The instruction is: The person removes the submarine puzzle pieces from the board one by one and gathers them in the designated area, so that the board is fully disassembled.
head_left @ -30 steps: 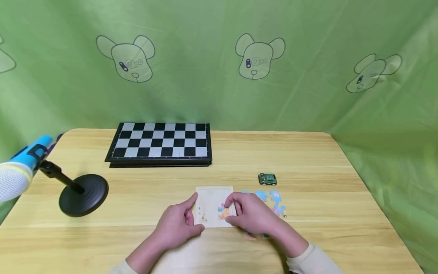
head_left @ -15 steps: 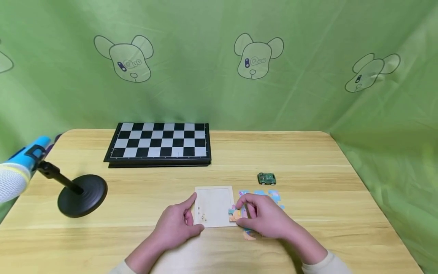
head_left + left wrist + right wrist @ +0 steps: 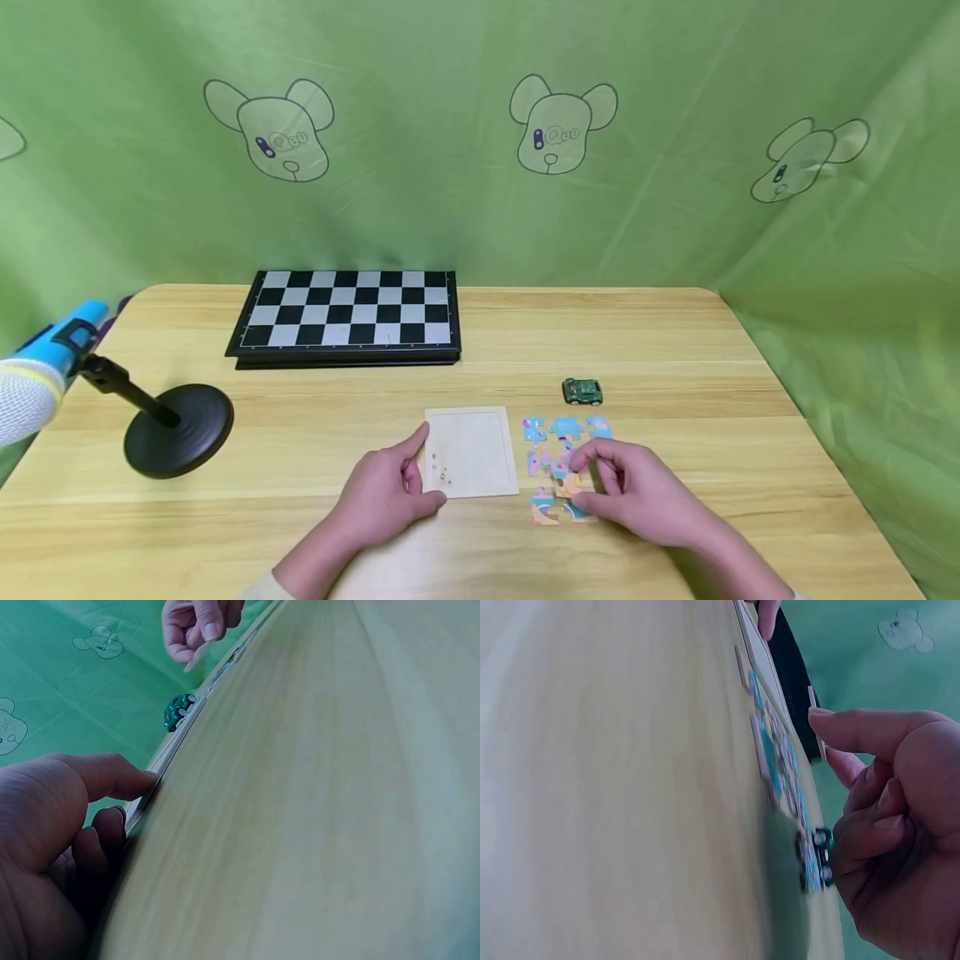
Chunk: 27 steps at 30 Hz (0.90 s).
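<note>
My left hand (image 3: 386,492) grips the left side of a pale wooden puzzle tray (image 3: 472,450), its index finger on the left edge and thumb at the lower left corner. The tray lies flat, with a few small marks near its lower left. Between thumb and forefinger, my right hand (image 3: 641,492) pinches a puzzle piece (image 3: 567,485) with orange and teal print. In the right wrist view this piece (image 3: 812,697) appears edge-on, raised off the table. Below it, several colourful jigsaw pieces (image 3: 567,427) lie loosely in rows right of the tray; my right hand hides part of them.
A small green toy car (image 3: 582,392) stands behind the loose pieces. Farther back at left lies a black-and-white chessboard (image 3: 348,308). A blue microphone (image 3: 56,350) on a round black stand (image 3: 178,431) is at the far left. Green curtain (image 3: 435,167) hangs behind the wooden table (image 3: 315,417).
My right hand has moved right, carrying the puzzle piece off the tray and over the loose pieces. The left hand keeps its place on the tray's left side.
</note>
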Available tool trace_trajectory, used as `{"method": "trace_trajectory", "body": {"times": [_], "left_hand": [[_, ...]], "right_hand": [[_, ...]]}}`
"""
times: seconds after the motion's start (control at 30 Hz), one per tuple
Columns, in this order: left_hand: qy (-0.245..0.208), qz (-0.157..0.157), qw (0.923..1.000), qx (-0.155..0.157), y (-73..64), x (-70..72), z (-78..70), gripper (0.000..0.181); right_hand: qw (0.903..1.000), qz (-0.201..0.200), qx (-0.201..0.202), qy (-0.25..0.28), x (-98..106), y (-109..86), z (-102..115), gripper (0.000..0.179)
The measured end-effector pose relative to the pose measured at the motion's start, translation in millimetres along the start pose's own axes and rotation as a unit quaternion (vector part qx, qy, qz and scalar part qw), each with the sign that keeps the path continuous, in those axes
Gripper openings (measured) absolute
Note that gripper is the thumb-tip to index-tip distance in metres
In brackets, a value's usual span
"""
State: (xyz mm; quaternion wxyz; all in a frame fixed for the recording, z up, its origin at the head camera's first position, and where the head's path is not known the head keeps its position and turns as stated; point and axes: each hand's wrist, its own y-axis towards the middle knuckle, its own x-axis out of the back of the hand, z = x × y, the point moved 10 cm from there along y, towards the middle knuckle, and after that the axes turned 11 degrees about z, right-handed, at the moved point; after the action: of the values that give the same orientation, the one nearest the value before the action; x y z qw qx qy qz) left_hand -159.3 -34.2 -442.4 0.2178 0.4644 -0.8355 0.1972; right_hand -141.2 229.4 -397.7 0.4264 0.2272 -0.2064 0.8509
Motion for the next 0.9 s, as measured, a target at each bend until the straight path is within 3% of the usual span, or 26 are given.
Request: {"method": "trace_trajectory", "body": {"times": [0.43, 0.9], "left_hand": [[0.003, 0.001, 1.0, 0.0, -0.3, 1.2, 0.8, 0.087], [-0.002, 0.003, 1.0, -0.003, -1.6, 3.0, -0.1, 0.086]], "right_hand": [[0.9996, -0.016, -0.012, -0.02, 14.4, -33.6, -27.9, 0.026], [0.9996, -0.008, -0.021, -0.016, 17.8, -43.8, -45.0, 0.028]]}}
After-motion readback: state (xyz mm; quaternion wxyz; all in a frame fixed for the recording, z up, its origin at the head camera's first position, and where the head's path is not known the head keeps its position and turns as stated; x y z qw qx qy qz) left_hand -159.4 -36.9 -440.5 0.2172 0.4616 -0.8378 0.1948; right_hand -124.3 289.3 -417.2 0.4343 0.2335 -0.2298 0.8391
